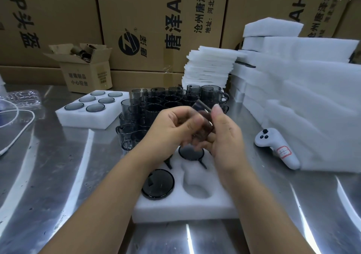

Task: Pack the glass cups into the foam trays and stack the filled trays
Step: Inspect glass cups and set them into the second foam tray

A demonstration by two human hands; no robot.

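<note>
Holding a smoky glass cup (204,119) between both hands, the person has it lifted just above the far end of the nearest foam tray (185,208), probably to turn it so it goes in mouth-down like the ones already seated. The left hand (172,128) curls its fingers round the cup's lower part, and the right hand (224,134) pinches its side, thumb raised along the glass. The cup is tilted: its long axis runs from low between the palms up and away from the person, leaning slightly right. Blur hides which end is the mouth. In the tray, two seated cups (157,183) sit base-up, one at its near left and one at its far middle under the hands. The empty pocket (197,187) at its near right looks like the next slot. Just beyond the tray stands a cluster of loose cups (156,103), within easy reach. Farther beyond and left of the tray lies a filled tray (89,109). To the tray's right rests a white controller (277,148), with foam stacks (312,97) farther right.
</note>
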